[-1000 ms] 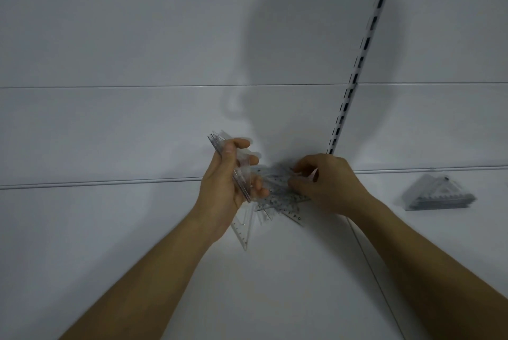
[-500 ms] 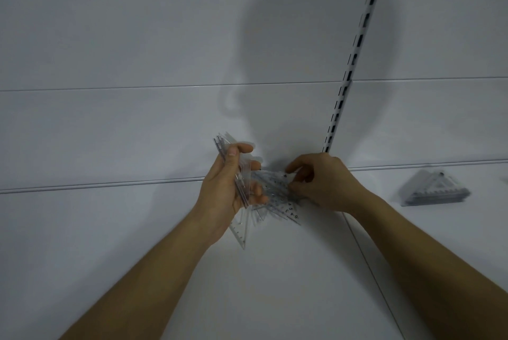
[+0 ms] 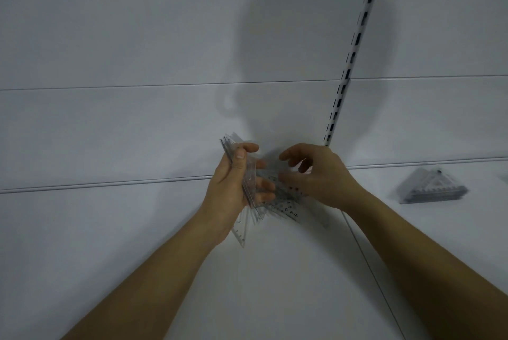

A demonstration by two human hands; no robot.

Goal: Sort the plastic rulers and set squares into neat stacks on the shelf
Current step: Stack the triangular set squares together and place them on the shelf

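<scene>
My left hand (image 3: pixel 233 183) grips a bundle of clear plastic set squares (image 3: pixel 243 225) on edge above the white shelf (image 3: pixel 137 243), thumb on one side and fingers on the other. Just right of it, more clear set squares (image 3: pixel 287 206) with printed numbers lie in a loose pile on the shelf. My right hand (image 3: pixel 316 175) hovers over that pile with loosely spread fingers and nothing visibly held; motion blur hides its fingertips. A neat stack of set squares (image 3: pixel 431 188) lies on the shelf at the far right.
The white back wall rises behind the shelf, with a slotted upright rail (image 3: pixel 349 65) running up from behind my right hand. A seam (image 3: pixel 368 265) divides the shelf into two panels.
My right hand has let go of the piece it pinched in the pile, lifted a little and spread its fingers. My left hand keeps its bundle almost still.
</scene>
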